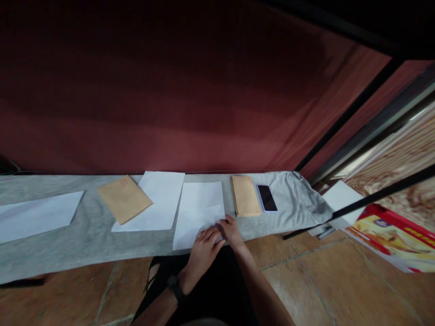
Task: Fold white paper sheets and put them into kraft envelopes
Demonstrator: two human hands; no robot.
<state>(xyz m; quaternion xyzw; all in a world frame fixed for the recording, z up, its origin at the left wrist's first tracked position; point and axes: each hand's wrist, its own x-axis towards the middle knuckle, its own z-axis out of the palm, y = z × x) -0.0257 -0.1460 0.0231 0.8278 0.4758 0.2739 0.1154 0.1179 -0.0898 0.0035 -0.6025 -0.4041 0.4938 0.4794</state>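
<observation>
A white sheet of paper (pixel 200 206) lies on the grey cloth-covered table (pixel 91 235) before me. My left hand (pixel 205 244), with a dark watch at the wrist, rests on its lower right part, fingers stretched out. Beside it, my right hand (pixel 231 229) is at the sheet's right edge with its fingers bent; whether it pinches the paper is too small to tell. Left of this sheet, a second white sheet (pixel 163 199) lies partly under a brown envelope (pixel 124 199). To the right is a stack of brown envelopes (pixel 246 196).
A phone (pixel 267 198) lies right of the envelope stack. Another white sheet (pixel 41 215) is at the far left. A dark red wall (pixel 170 104) rises behind the table. Black metal bars and a red and yellow box (pixel 394 235) are at the right.
</observation>
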